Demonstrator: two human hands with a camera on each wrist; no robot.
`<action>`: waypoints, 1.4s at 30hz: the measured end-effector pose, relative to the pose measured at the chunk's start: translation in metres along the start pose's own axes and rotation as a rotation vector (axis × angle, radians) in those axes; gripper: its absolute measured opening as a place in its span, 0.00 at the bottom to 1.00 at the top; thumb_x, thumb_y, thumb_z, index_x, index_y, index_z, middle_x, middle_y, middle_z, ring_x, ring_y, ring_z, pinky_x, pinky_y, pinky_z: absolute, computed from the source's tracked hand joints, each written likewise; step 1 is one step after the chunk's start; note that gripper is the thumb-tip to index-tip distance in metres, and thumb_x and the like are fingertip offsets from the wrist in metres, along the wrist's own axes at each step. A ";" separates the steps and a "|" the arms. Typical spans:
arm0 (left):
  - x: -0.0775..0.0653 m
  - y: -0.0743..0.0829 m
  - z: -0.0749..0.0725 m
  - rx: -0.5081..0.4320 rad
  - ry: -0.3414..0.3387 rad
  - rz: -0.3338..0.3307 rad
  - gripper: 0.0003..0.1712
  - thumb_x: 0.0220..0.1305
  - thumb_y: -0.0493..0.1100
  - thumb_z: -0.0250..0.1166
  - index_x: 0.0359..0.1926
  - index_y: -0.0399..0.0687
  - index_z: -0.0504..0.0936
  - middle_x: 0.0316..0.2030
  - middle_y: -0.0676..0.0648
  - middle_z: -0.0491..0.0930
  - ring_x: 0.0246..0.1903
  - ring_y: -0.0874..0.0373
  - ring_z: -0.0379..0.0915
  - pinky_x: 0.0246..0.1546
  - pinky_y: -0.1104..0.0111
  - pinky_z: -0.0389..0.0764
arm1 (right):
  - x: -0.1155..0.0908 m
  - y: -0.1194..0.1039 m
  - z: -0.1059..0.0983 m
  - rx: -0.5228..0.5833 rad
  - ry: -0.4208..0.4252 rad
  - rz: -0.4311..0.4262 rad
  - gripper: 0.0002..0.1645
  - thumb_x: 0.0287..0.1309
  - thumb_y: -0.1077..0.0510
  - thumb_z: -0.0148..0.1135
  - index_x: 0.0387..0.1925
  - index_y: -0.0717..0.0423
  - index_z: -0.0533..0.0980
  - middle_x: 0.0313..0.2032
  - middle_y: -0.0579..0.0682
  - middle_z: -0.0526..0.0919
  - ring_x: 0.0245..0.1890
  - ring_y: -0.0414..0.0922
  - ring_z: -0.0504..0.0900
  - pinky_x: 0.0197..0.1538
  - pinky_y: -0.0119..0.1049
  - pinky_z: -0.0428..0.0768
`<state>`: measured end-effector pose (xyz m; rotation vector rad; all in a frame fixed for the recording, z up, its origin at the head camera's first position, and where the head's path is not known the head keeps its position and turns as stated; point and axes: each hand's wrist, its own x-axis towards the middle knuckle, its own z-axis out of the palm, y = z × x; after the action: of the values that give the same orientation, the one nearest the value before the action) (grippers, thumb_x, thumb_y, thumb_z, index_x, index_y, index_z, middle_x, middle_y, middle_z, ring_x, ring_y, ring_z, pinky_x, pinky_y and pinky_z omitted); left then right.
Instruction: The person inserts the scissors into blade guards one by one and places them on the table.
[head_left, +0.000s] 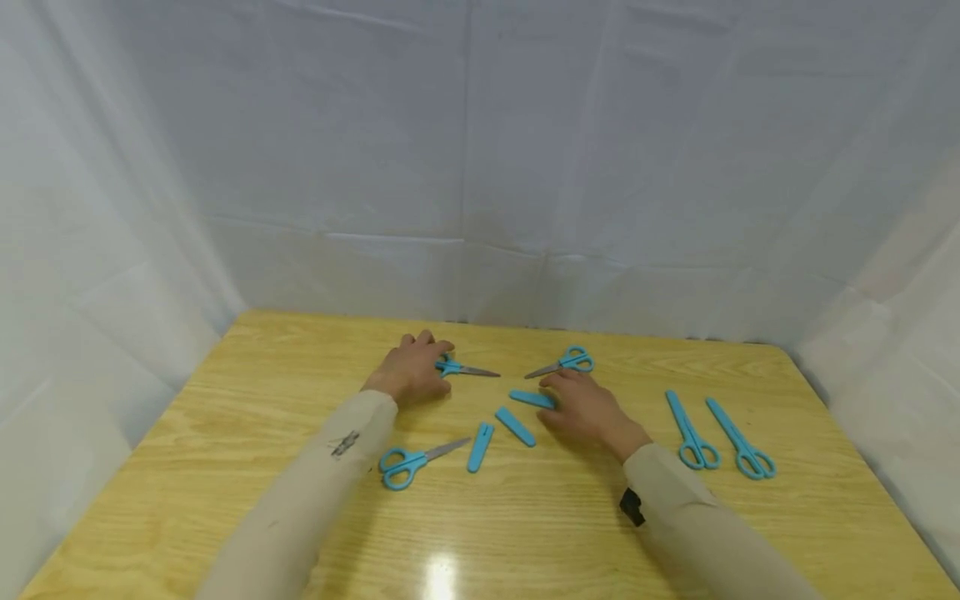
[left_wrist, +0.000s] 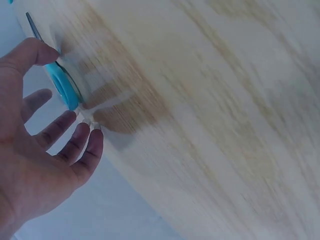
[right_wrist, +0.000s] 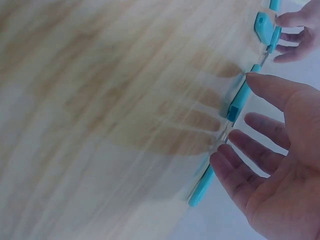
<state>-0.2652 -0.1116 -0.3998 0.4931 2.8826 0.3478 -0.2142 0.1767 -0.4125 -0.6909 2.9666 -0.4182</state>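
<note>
My left hand (head_left: 411, 371) is at the handles of the back-left scissors (head_left: 447, 365), whose bare blades point right. In the left wrist view its fingers are spread and loosely bent around the blue handle (left_wrist: 63, 86); the thumb overlaps the scissors. My right hand (head_left: 583, 407) reaches over one end of a blue blade cover (head_left: 532, 399). Thumb and fingers stand apart about that cover (right_wrist: 243, 97) in the right wrist view; whether they touch it I cannot tell. Just behind the right hand, another pair of scissors (head_left: 576, 358) lies with its blades pointing left.
Two more blue covers (head_left: 515, 427) (head_left: 481, 447) lie mid-table on the wooden table (head_left: 525, 533). Bare-bladed scissors (head_left: 403, 467) lie at front left. At right are two pairs of covered scissors (head_left: 692, 435) (head_left: 742, 442). White sheeting (head_left: 465, 167) hangs behind and beside the table.
</note>
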 end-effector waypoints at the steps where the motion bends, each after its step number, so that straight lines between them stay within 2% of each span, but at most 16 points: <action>1: 0.001 0.001 0.000 -0.003 -0.003 -0.002 0.37 0.55 0.47 0.60 0.68 0.54 0.65 0.60 0.42 0.62 0.54 0.42 0.59 0.47 0.49 0.70 | 0.001 0.000 0.000 -0.003 0.000 -0.003 0.29 0.60 0.48 0.63 0.59 0.56 0.72 0.60 0.57 0.71 0.62 0.57 0.66 0.56 0.54 0.70; 4: 0.002 0.001 0.000 0.000 -0.010 -0.010 0.35 0.56 0.47 0.60 0.66 0.54 0.68 0.58 0.42 0.62 0.53 0.42 0.58 0.43 0.51 0.72 | 0.004 -0.002 0.000 -0.001 0.002 -0.013 0.29 0.60 0.49 0.63 0.59 0.57 0.72 0.59 0.56 0.72 0.61 0.56 0.67 0.56 0.54 0.71; 10: 0.005 0.000 -0.004 0.000 -0.022 0.004 0.29 0.58 0.47 0.62 0.63 0.52 0.72 0.58 0.42 0.64 0.53 0.43 0.60 0.45 0.51 0.71 | 0.010 -0.010 -0.002 -0.014 -0.008 -0.039 0.27 0.59 0.51 0.65 0.57 0.58 0.75 0.56 0.53 0.74 0.59 0.56 0.70 0.55 0.51 0.73; 15: 0.005 0.004 -0.013 -0.018 -0.084 -0.020 0.29 0.58 0.43 0.63 0.62 0.52 0.72 0.55 0.44 0.66 0.50 0.46 0.66 0.47 0.53 0.72 | 0.014 -0.017 -0.004 -0.054 -0.043 -0.031 0.24 0.59 0.52 0.65 0.55 0.57 0.76 0.54 0.54 0.74 0.51 0.52 0.75 0.49 0.47 0.76; 21: 0.003 0.005 -0.020 -0.081 -0.142 -0.042 0.28 0.58 0.40 0.64 0.62 0.50 0.73 0.57 0.41 0.65 0.50 0.46 0.67 0.48 0.52 0.72 | 0.017 -0.020 -0.004 -0.077 -0.069 -0.020 0.18 0.60 0.53 0.64 0.50 0.55 0.79 0.55 0.52 0.75 0.51 0.50 0.75 0.48 0.45 0.77; 26: 0.004 0.005 -0.022 -0.090 -0.133 -0.035 0.26 0.57 0.37 0.63 0.59 0.47 0.75 0.56 0.40 0.66 0.50 0.47 0.66 0.51 0.53 0.71 | 0.017 -0.022 -0.004 -0.084 -0.061 -0.007 0.17 0.60 0.54 0.64 0.50 0.54 0.79 0.53 0.52 0.75 0.49 0.50 0.76 0.46 0.44 0.77; 32: 0.006 0.004 -0.019 -0.105 -0.120 -0.065 0.23 0.55 0.38 0.66 0.54 0.46 0.77 0.55 0.41 0.69 0.50 0.49 0.67 0.51 0.55 0.71 | 0.020 -0.025 -0.003 -0.101 -0.055 -0.021 0.16 0.60 0.56 0.64 0.49 0.54 0.79 0.50 0.53 0.76 0.47 0.49 0.76 0.46 0.44 0.78; 36: 0.007 0.005 -0.017 -0.091 -0.106 -0.074 0.20 0.55 0.39 0.67 0.51 0.45 0.78 0.50 0.43 0.72 0.47 0.50 0.68 0.49 0.57 0.72 | 0.023 -0.027 -0.002 -0.108 -0.050 -0.012 0.14 0.60 0.58 0.63 0.48 0.55 0.79 0.46 0.52 0.78 0.45 0.49 0.77 0.45 0.44 0.78; 42: 0.008 0.011 -0.015 -0.033 -0.087 -0.077 0.15 0.58 0.41 0.67 0.46 0.44 0.79 0.42 0.46 0.75 0.42 0.51 0.69 0.45 0.59 0.73 | 0.028 -0.031 -0.003 -0.102 -0.067 0.009 0.07 0.59 0.62 0.62 0.40 0.55 0.81 0.40 0.51 0.80 0.42 0.49 0.78 0.42 0.44 0.78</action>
<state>-0.2727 -0.1012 -0.3841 0.3810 2.7981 0.3519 -0.2263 0.1380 -0.4009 -0.6860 2.9438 -0.2397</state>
